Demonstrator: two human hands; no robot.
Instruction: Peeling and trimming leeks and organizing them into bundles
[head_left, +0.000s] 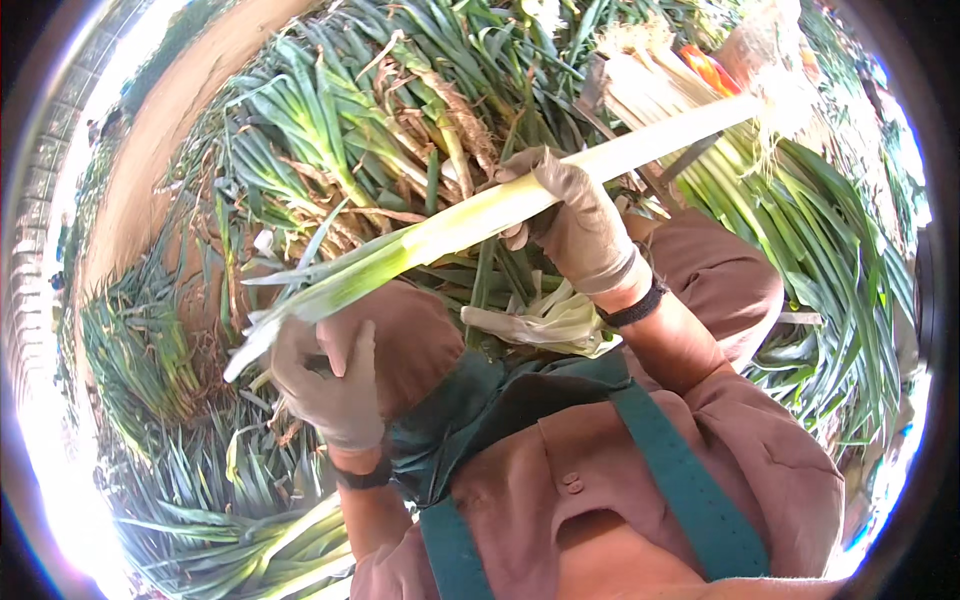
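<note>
One long leek (500, 210) lies slantwise across the view, its pale shaft and roots up at the right, its trimmed green leaves down at the left. My right hand (580, 220), in a pale glove, is closed around the middle of the shaft. Beside the leaf end, my gloved left hand (335, 385) has its thumb apart from its fingers; the fingertips are close to the leaves, and whether they touch cannot be told. Below the shaft lies a bunch of pale peeled leaves (555, 318), between my knees.
A pile of leeks (340, 130) with soil-stained outer leaves lies ahead. To the right, cleaned leeks (740, 190) are stacked with roots pointing away, near a dark flat bar (690, 155) and a red-orange object (708, 70). More green leaves (220, 480) spread at the lower left.
</note>
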